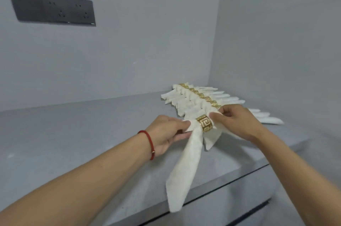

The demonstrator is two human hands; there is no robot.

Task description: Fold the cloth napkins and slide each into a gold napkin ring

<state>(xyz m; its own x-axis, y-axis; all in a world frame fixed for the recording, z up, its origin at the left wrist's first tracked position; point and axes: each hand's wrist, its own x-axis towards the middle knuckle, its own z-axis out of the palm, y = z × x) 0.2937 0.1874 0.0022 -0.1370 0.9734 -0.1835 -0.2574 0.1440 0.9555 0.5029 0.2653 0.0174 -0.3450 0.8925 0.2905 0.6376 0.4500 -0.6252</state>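
a: status on napkins?
b: row of ringed napkins already laid at the back right of the tabletop. one more napkin in hand, gold ring already on, near mid-length. no loose napkins or spare rings in view.
a: hands?
b: left hand grip clamped on the cloth left of the ring. right hand pinching cloth at the ring's right edge. long tail hanging over the tabletop's front edge. probably just seating, then placing in the row.
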